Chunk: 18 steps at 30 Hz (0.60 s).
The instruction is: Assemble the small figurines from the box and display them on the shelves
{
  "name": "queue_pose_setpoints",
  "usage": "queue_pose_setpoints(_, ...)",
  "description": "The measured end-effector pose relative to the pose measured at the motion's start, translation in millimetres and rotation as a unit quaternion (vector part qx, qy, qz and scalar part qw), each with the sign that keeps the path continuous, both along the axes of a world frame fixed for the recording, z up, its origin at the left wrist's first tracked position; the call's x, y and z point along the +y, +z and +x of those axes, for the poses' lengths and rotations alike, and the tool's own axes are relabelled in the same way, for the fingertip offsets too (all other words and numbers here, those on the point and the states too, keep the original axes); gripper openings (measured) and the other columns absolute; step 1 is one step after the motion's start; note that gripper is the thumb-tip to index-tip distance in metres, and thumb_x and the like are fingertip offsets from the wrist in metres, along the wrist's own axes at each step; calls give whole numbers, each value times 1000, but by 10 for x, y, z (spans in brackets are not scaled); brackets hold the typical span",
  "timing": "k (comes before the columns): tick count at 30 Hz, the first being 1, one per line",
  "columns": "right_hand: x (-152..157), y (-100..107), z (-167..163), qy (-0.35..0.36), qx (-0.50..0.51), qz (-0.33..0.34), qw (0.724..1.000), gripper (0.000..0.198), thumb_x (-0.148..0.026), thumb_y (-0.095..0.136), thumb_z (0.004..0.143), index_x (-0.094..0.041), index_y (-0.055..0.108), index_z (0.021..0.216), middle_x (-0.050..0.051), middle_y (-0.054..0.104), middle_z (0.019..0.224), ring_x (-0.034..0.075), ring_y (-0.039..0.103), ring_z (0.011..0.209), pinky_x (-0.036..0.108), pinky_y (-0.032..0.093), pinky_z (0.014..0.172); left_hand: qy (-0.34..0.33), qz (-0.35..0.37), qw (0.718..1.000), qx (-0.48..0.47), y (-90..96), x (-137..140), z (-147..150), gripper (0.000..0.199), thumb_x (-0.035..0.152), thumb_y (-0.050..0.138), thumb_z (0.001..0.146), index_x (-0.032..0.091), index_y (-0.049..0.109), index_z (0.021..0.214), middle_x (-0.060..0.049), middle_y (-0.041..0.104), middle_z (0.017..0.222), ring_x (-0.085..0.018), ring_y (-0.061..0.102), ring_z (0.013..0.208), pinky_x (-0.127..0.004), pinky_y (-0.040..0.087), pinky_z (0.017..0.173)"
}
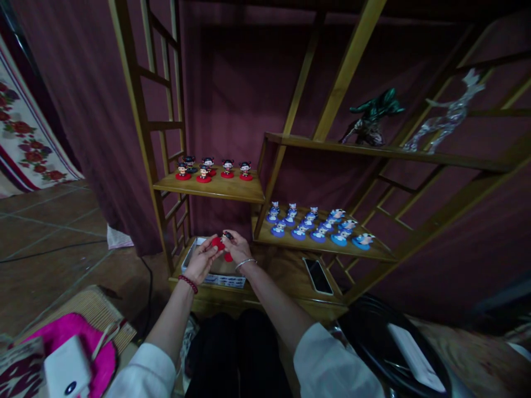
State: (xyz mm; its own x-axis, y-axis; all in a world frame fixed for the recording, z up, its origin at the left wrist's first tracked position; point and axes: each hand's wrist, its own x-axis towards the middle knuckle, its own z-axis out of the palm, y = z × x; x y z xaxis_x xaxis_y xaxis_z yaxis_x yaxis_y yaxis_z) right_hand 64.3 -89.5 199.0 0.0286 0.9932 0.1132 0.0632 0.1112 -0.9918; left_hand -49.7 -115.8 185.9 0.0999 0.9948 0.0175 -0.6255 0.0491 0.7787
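Note:
Above a shallow box (226, 280) on the lower shelf, both my hands meet around a small figurine (226, 236) with a dark top and a red base. My left hand (202, 260) pinches the round red base (218, 243). The fingers of my right hand (238, 247) close on the figurine's dark upper part. Another red piece (228, 257) shows just beneath my hands; whether it touches them I cannot tell. On the shelf above, several similar red-based figurines (227, 168) stand upright in loose rows.
Several blue-and-purple figurines (309, 220) fill the right middle shelf. Higher up are a green-and-brown sculpture (373, 119) and a clear deer figure (446, 119). A phone (317, 276) lies on the lower shelf. A black stool-like seat (390, 342) is at right, a white device (67, 367) at left.

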Motion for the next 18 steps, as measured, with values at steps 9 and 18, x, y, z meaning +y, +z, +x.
queue_pose_setpoints(9, -91, 152, 60, 14, 7, 52, 999, 38, -34, 60, 65, -20, 59, 100, 0, 62, 80, 9, 55, 64, 26, 48, 67, 0, 34, 999, -6, 219, -156, -50, 45, 13, 63, 67, 18, 53, 111, -5, 59, 102, -12, 59, 84, -24, 46, 78)
queue_pose_setpoints(18, -287, 460, 88, 57, 56, 88, 993, 40, -31, 63, 63, -18, 59, 100, 2, 64, 86, 11, 57, 73, 24, 46, 71, 12, 66, 998, 8, 384, -272, -29, 43, 15, 66, 66, 17, 54, 108, -5, 60, 101, -12, 58, 84, -20, 47, 74)
